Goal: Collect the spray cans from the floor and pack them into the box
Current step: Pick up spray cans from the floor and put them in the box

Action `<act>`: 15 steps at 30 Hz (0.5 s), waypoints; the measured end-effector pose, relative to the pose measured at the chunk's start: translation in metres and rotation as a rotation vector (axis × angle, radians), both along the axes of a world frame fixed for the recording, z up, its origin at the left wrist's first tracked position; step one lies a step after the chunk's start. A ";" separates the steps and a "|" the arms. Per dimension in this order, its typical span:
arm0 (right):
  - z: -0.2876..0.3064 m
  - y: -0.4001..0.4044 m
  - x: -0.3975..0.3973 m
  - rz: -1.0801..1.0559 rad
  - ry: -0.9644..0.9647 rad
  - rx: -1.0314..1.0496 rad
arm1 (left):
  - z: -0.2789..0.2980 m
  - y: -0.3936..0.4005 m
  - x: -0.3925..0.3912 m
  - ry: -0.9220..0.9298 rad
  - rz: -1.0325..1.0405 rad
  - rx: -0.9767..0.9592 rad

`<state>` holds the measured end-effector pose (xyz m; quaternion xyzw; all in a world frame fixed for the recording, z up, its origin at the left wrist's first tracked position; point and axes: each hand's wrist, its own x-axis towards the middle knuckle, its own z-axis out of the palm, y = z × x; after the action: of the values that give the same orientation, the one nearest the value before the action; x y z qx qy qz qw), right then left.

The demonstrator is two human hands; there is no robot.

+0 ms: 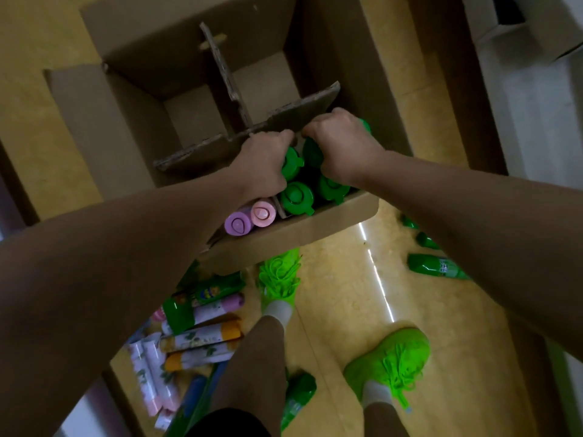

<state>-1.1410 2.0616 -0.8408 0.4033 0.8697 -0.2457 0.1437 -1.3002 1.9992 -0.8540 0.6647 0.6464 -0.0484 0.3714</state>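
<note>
Both hands are reaching down into the box (331,222); the left hand (263,164) and right hand (339,143) are each curling fingers around a green can (291,164), standing up, caps pointing up; more cans on the floor (202,335) are lying flat, nearer the left hand.

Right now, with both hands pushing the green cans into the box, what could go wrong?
1. The cardboard divider already leans and looks frayed; the left hand and right hand pressing the green-capped cans beside it could bend it further.
2. Loose cans on the floor lie right by the green shoes; a step could roll one underfoot.
3. The pink and purple cans lean, so they may jam.
</note>
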 end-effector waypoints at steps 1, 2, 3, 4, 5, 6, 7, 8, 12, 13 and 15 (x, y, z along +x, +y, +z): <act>-0.004 0.000 0.000 0.004 -0.006 -0.002 | -0.004 0.002 -0.002 -0.008 -0.013 -0.015; -0.008 0.000 0.001 0.004 -0.008 -0.005 | -0.008 0.003 -0.004 -0.017 -0.026 -0.028; -0.012 0.000 0.000 0.000 -0.004 -0.009 | -0.012 0.005 -0.005 -0.024 -0.041 -0.038; -0.014 -0.001 -0.001 -0.009 -0.002 -0.018 | -0.014 0.006 -0.006 -0.030 -0.061 -0.044; -0.017 -0.001 -0.002 -0.015 -0.010 -0.027 | -0.017 0.008 -0.006 -0.037 -0.079 -0.050; -0.018 -0.002 -0.004 -0.020 -0.021 -0.035 | -0.020 0.009 -0.005 -0.042 -0.091 -0.056; -0.018 -0.002 -0.006 -0.023 -0.033 -0.047 | -0.023 0.010 -0.004 -0.043 -0.093 -0.059; -0.019 -0.001 -0.007 -0.031 -0.041 -0.064 | -0.026 0.010 -0.003 -0.038 -0.087 -0.059; -0.014 0.008 -0.005 -0.063 -0.105 -0.119 | -0.035 0.011 0.002 -0.028 -0.028 -0.047; -0.012 0.009 -0.005 -0.061 -0.120 -0.124 | -0.037 0.010 0.002 -0.039 -0.018 -0.050; -0.010 0.008 -0.006 -0.013 -0.122 -0.125 | -0.037 0.010 -0.001 -0.059 -0.001 -0.072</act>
<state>-1.1474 2.0696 -0.8511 0.4136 0.8396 -0.2753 0.2196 -1.3015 2.0093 -0.8912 0.6522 0.6328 -0.0524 0.4140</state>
